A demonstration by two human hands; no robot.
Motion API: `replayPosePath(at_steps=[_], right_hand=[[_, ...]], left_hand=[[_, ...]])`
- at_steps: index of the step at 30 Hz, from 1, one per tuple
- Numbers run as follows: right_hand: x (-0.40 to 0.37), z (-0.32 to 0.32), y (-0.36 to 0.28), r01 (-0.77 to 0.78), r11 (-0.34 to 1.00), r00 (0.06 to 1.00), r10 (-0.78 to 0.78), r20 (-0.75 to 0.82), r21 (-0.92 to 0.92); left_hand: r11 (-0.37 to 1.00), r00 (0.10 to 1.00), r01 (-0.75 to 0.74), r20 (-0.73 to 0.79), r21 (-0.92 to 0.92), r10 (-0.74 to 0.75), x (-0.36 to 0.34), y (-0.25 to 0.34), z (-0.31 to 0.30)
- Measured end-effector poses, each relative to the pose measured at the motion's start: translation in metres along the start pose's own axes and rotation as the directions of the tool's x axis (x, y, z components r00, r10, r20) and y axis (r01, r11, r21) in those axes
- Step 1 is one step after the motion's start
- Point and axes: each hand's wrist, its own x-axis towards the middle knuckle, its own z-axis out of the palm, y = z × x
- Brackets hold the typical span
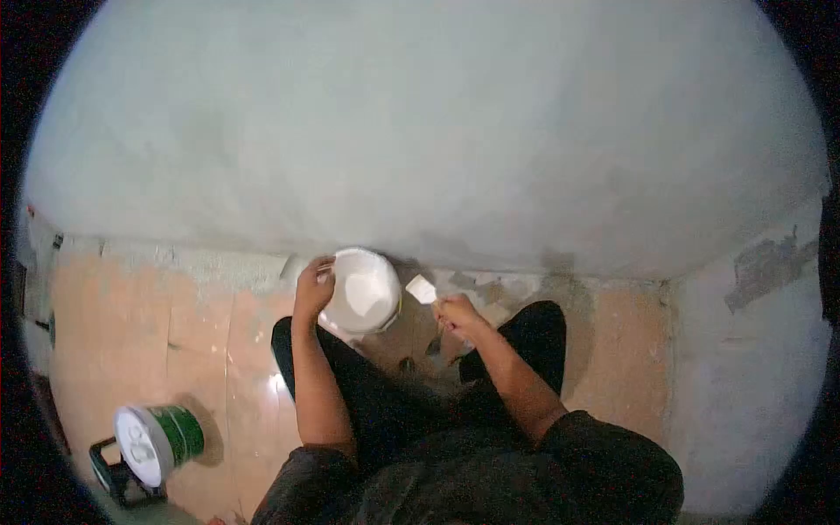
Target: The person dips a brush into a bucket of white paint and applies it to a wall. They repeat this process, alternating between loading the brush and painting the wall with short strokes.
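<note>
A white bucket with pale white paint or paste inside stands against the foot of the wall, a little left of centre. My left hand is closed on the bucket's left rim. Just right of the bucket, my right hand grips the handle of what looks like a paintbrush. The flat, squarish white head of the paintbrush points up and left toward the bucket, apart from its rim. My knees are bent on either side of the bucket and hands.
A pale grey wall rises ahead, meeting a patchy side wall at right. A green and white bucket lies or stands at lower left, beside a black object. White specks mark the orange-brown floor.
</note>
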Motion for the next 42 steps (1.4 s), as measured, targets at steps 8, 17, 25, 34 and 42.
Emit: replayPosePath(at_steps=[8,17,25,34,42], right_hand=[[0.051,0.064,-0.024,0.039,0.948,0.972,0.038,0.234,-0.317],[0.162,0.128,0.031,0.368,0.622,0.865,-0.502,0.009,-0.691],[0.223,0.145,0.061,0.129,0.711,0.97,-0.235,-0.061,-0.692],[0.226,0.172,0.05,0.143,0.565,0.972,-0.235,0.007,-0.813],[0.234,0.182,0.065,0.054,0.64,0.98,-0.183,-0.084,-0.767]], left_hand=[[0.981,0.98,0.192,-0.044,-0.026,-0.193,0.02,-0.005,-0.021],[0.97,0.969,0.235,0.054,0.066,-0.239,0.029,-0.004,-0.018],[0.96,0.961,0.267,0.045,0.084,-0.272,0.039,0.0,-0.009],[0.945,0.951,0.303,0.026,0.122,-0.309,0.043,0.004,0.0],[0.94,0.943,0.325,0.039,0.106,-0.33,0.043,0.006,0.0]])
